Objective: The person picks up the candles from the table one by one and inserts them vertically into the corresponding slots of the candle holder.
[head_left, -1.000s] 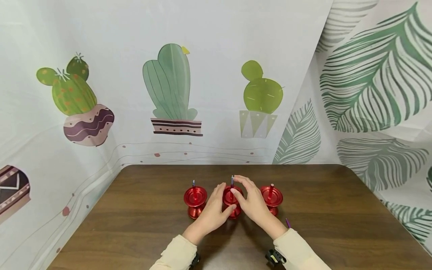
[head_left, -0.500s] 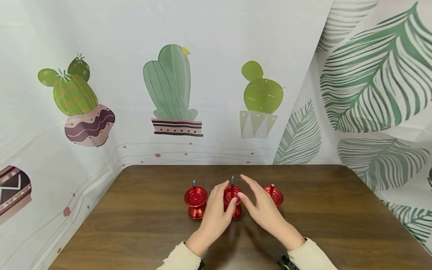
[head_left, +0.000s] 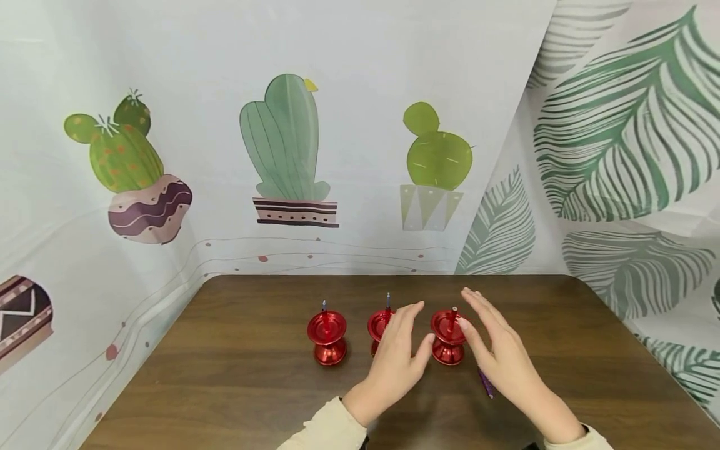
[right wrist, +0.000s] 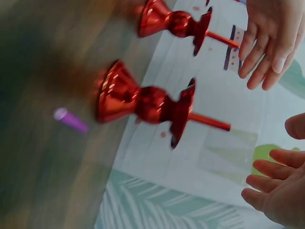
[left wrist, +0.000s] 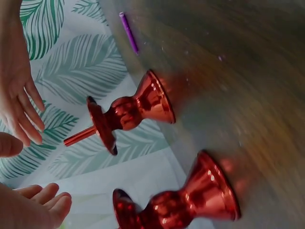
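Three shiny red candle holders stand upright in a row on the table. My left hand (head_left: 396, 356) hovers in front of the middle holder (head_left: 377, 326) and partly covers it. Beyond the right holder's right side hangs my right hand (head_left: 503, 356). Both hands have extended fingers and hold nothing; the right holder (head_left: 448, 354) stands between them, apparently untouched. Its red post (head_left: 453, 319) rises from the dish. Thin bluish-tipped sticks, perhaps candles, top the posts of the middle holder and the left holder (head_left: 329, 353). A purple stick (left wrist: 128, 32) lies by the right holder.
The brown wooden table (head_left: 225, 387) has rounded far corners. Behind it hangs a white cloth (head_left: 360, 144) printed with cacti, and a leaf-patterned cloth (head_left: 619, 156) covers the right side.
Both hands have moved right, from around the middle holder to about the right one. The right hand has moved farther, so the gap between them is wider. The holders have not moved.
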A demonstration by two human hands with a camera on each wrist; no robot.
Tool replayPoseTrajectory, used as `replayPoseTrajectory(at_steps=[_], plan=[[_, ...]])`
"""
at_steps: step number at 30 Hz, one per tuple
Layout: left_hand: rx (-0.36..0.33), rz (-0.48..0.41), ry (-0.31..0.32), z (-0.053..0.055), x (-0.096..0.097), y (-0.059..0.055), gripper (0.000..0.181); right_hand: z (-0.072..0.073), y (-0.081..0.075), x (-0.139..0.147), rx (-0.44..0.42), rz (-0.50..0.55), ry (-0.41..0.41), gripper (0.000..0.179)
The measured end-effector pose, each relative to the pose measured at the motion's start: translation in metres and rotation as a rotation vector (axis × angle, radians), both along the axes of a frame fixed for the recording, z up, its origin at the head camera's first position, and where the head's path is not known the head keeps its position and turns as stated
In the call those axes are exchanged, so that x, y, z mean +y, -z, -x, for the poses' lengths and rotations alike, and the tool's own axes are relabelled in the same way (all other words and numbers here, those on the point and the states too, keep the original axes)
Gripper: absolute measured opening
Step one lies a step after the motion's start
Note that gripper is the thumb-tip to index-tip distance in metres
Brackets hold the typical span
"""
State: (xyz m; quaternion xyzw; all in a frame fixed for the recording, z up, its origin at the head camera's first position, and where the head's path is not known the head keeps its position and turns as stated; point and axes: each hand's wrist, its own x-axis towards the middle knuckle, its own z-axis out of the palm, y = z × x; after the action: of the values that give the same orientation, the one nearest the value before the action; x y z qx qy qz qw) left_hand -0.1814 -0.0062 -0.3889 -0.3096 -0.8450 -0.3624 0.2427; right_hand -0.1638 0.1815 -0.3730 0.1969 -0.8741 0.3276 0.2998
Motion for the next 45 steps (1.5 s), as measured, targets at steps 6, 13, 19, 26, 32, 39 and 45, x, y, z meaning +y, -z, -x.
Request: replayPoseTrajectory(at_steps=[6,13,19,26,32,39,45], plan=[[-0.186,0.052,0.009,0.009,0.017,0.007,0.061,-0.003,0.011,0.018,-0.051,-0.04,0.03,0.052],[-0.331,0.136,0.007,0.023,0.031,0.014,0.068,-0.002,0.028,0.03,-0.133,-0.121,0.056,0.052],[-0.364,0.19,0.003,0.029,0.037,0.018,0.07,-0.001,0.039,0.035,-0.238,-0.181,0.082,0.057],[-0.413,0.216,-0.008,0.035,0.041,0.024,0.073,-0.003,0.046,0.033,-0.339,-0.263,0.113,0.062],[-0.468,0.229,-0.017,0.035,0.043,0.027,0.075,-0.007,0.054,0.03,-0.428,-0.352,0.153,0.06],[-0.487,0.212,-0.023,0.035,0.044,0.028,0.074,-0.008,0.059,0.032,-0.536,-0.448,0.14,0.06],[-0.479,0.218,-0.025,0.037,0.044,0.031,0.074,-0.007,0.059,0.032,-0.673,-0.504,0.115,0.06]])
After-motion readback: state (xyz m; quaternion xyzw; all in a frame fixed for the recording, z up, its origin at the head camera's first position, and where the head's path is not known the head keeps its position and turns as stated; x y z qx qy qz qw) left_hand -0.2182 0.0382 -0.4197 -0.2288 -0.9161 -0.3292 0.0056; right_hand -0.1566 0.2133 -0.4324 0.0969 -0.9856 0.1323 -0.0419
